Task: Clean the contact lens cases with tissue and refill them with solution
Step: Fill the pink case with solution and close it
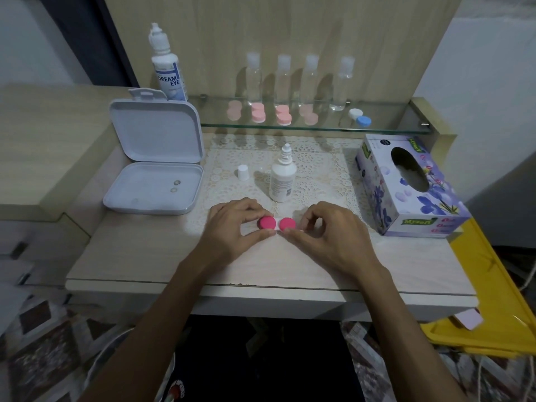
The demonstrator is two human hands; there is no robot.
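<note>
I have the pink lens case (277,224) down on the desk (139,250) in front of me, just below the small solution bottle (282,177). My left hand (232,227) pinches the left cap (267,222) by its rim; my right hand (327,230) pinches the case's right end beside the right cap (287,224). It looks light, stiff plastic, likely slippery when wet, so I judge the cap edges the best hold, with the base kept flat so nothing spills
</note>
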